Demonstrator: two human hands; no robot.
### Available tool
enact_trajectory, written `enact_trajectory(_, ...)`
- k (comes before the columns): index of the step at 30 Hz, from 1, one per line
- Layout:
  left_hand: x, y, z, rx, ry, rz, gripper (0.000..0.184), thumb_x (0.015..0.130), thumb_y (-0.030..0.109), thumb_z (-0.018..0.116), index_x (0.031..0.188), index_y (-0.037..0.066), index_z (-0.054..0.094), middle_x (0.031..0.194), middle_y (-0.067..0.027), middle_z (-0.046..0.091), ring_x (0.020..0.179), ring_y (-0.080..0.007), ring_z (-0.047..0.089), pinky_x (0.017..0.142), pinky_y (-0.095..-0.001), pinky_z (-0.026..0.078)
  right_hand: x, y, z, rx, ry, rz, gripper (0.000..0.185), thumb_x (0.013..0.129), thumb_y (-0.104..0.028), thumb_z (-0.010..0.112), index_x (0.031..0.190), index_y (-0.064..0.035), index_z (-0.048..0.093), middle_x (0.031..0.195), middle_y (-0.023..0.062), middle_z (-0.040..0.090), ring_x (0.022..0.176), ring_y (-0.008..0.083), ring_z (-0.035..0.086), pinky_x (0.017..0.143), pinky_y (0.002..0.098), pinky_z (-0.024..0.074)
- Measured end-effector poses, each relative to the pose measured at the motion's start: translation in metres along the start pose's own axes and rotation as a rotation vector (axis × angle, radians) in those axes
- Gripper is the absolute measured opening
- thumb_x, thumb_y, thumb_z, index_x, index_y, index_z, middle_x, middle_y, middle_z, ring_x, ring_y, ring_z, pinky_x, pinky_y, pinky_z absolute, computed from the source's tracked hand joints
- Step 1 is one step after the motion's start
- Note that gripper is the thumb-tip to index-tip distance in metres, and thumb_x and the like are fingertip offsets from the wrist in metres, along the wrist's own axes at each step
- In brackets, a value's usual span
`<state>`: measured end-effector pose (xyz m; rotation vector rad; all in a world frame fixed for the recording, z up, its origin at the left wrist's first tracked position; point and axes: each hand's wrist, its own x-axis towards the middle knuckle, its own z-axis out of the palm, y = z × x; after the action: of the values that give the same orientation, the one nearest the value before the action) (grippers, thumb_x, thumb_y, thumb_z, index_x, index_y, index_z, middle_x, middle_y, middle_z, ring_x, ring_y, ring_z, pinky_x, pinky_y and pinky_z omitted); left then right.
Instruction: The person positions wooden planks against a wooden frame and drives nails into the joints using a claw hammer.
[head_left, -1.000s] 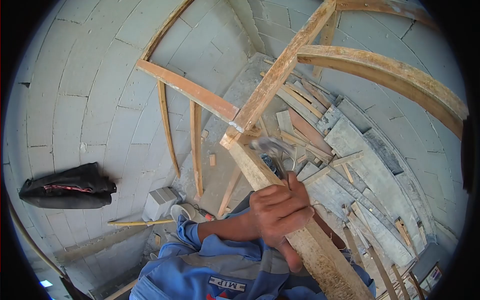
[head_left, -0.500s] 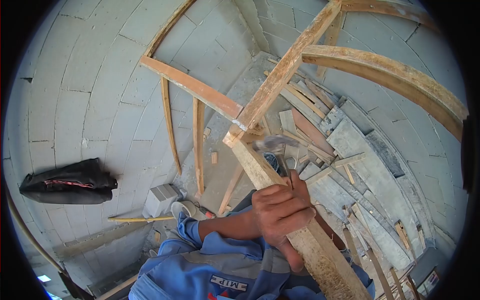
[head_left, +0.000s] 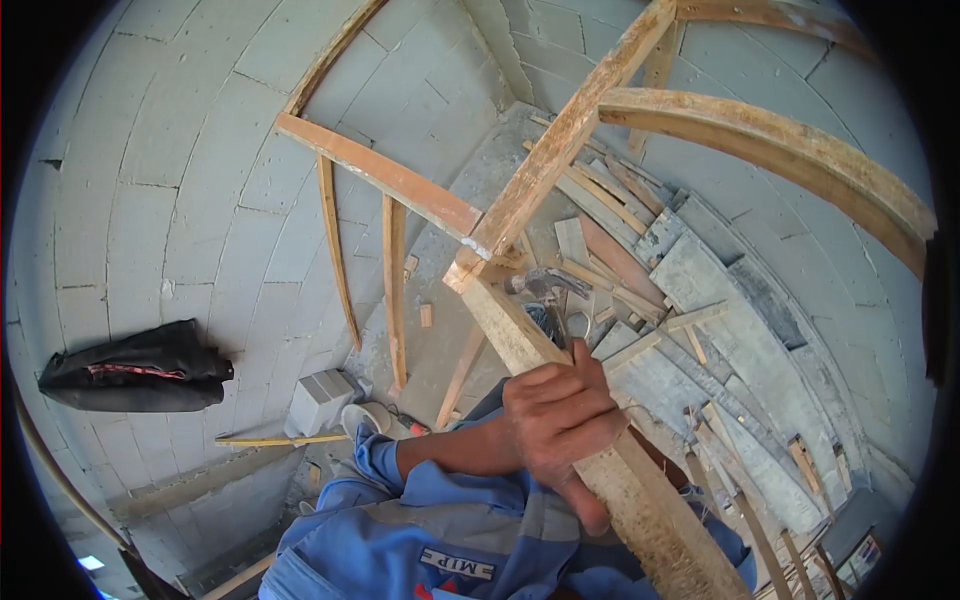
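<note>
A person's left hand [head_left: 562,425] is clasping a wooden beam [head_left: 655,515] slanting from near right, while the right hand [head_left: 590,368], partly hidden behind it, is grasping a hammer [head_left: 550,284], its head showing just right of the beam's far end.

There is one hammer [head_left: 548,284], one gripped timber [head_left: 650,512], one orange-faced board [head_left: 385,176] and three slim props [head_left: 395,305] (all left of the hammer, nearer than the board). Also on the left: one black garment [head_left: 135,372], one bucket [head_left: 353,414], one yellow strip [head_left: 280,441]. Boards heaped [head_left: 725,285] on the right number over ten, overlapping too much for an exact count.
</note>
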<state>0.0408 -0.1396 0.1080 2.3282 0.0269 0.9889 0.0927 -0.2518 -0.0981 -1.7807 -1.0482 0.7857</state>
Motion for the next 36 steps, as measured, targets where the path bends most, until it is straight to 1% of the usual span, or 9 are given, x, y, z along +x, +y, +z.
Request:
enact_trajectory(8, 0.003, 0.001, 0.000, -0.012, 0.011, -0.003, 0.097, 0.079, 0.093, 0.038, 0.082, 0.001, 0.068, 0.071, -0.0072, 0.066, 0.059, -0.0223, 0.064, 0.051, -0.0308, 0.046, 0.047, -0.076, -0.062, 1.271, 0.705, -0.262, 0.038, 0.105, -0.044, 0.049, 0.104, -0.0060, 0.047, 0.070, 0.0033, 0.049, 0.054, 0.0086, 0.045, 0.047, 0.0229, 0.0411)
enact_trajectory(13, -0.002, 0.006, 0.006, -0.004, 0.067, 0.001, 0.097, 0.080, 0.093, 0.037, 0.080, 0.001, 0.068, 0.068, -0.0074, 0.065, 0.057, -0.0223, 0.064, 0.049, -0.0311, 0.045, 0.005, -0.034, -0.005, 0.359, 0.037, 0.609, 0.045, 0.103, -0.048, 0.046, 0.114, -0.0040, 0.052, 0.082, 0.0219, 0.065, 0.069, 0.0428, 0.062, 0.064, 0.0516, 0.0488)
enact_trajectory(15, 0.006, 0.001, 0.003, 0.020, 0.068, 0.008, 0.097, 0.080, 0.093, 0.037, 0.079, 0.000, 0.068, 0.068, -0.0076, 0.065, 0.057, -0.0223, 0.064, 0.049, -0.0310, 0.045, 0.025, -0.034, -0.015, 0.211, 0.013, 0.283, 0.046, 0.103, -0.046, 0.046, 0.118, -0.0035, 0.051, 0.088, 0.0244, 0.068, 0.077, 0.0497, 0.061, 0.071, 0.0568, 0.0474)
enact_trajectory(19, 0.003, 0.000, 0.003, -0.022, 0.049, 0.010, 0.098, 0.079, 0.093, 0.039, 0.080, 0.000, 0.068, 0.069, -0.0075, 0.065, 0.057, -0.0223, 0.063, 0.049, -0.0308, 0.045, 0.037, -0.059, -0.048, 1.069, 0.577, -0.055, 0.044, 0.102, -0.051, 0.054, 0.107, -0.0079, 0.052, 0.065, 0.0019, 0.049, 0.056, 0.0129, 0.050, 0.050, 0.0267, 0.0405)
enact_trajectory(22, 0.002, 0.000, 0.001, -0.006, 0.028, 0.008, 0.098, 0.078, 0.094, 0.040, 0.082, 0.000, 0.068, 0.071, -0.0074, 0.065, 0.058, -0.0223, 0.064, 0.051, -0.0317, 0.047, 0.035, -0.042, -0.012, 1.322, 0.589, -0.184, 0.044, 0.103, -0.050, 0.053, 0.108, -0.0072, 0.050, 0.065, 0.0041, 0.050, 0.053, 0.0158, 0.050, 0.048, 0.0294, 0.0419)
enact_trajectory(25, 0.002, -0.003, 0.004, -0.002, 0.072, 0.008, 0.094, 0.076, 0.092, 0.044, 0.081, 0.002, 0.067, 0.072, -0.0055, 0.062, 0.058, -0.0205, 0.057, 0.053, -0.0304, 0.043, 0.008, 0.073, 0.063, -0.123, -0.122, 0.108, 0.046, 0.102, -0.051, 0.053, 0.111, -0.0066, 0.047, 0.063, 0.0031, 0.047, 0.047, 0.0162, 0.046, 0.044, 0.0298, 0.0410)
enact_trajectory(31, 0.003, 0.000, 0.000, -0.011, 0.051, 0.012, 0.089, 0.074, 0.091, 0.048, 0.081, 0.004, 0.066, 0.074, -0.0040, 0.059, 0.060, -0.0193, 0.054, 0.055, -0.0300, 0.041, 0.026, -0.045, -0.020, 0.967, 0.415, 0.117, 0.045, 0.103, -0.051, 0.052, 0.114, -0.0076, 0.047, 0.068, 0.0035, 0.050, 0.052, 0.0120, 0.048, 0.047, 0.0283, 0.0389)
enact_trajectory(35, -0.001, 0.001, 0.001, -0.010, 0.062, 0.002, 0.086, 0.075, 0.090, 0.049, 0.079, 0.006, 0.065, 0.073, -0.0027, 0.058, 0.061, -0.0193, 0.054, 0.055, -0.0300, 0.042, 0.016, -0.024, 0.007, 0.914, 0.491, 0.208, 0.049, 0.102, -0.056, 0.051, 0.109, -0.0078, 0.052, 0.072, 0.0010, 0.051, 0.055, 0.0086, 0.046, 0.048, 0.0272, 0.0386)
enact_trajectory(36, 0.002, 0.000, -0.001, 0.000, 0.057, 0.004, 0.085, 0.076, 0.090, 0.049, 0.078, 0.006, 0.064, 0.073, -0.0024, 0.057, 0.060, -0.0192, 0.054, 0.055, -0.0302, 0.042, 0.015, 0.030, 0.011, 0.906, 0.371, 0.515, 0.022, 0.100, -0.028, 0.057, 0.100, -0.0062, 0.061, 0.074, 0.0040, 0.058, 0.056, 0.0176, 0.052, 0.048, 0.0313, 0.0401)
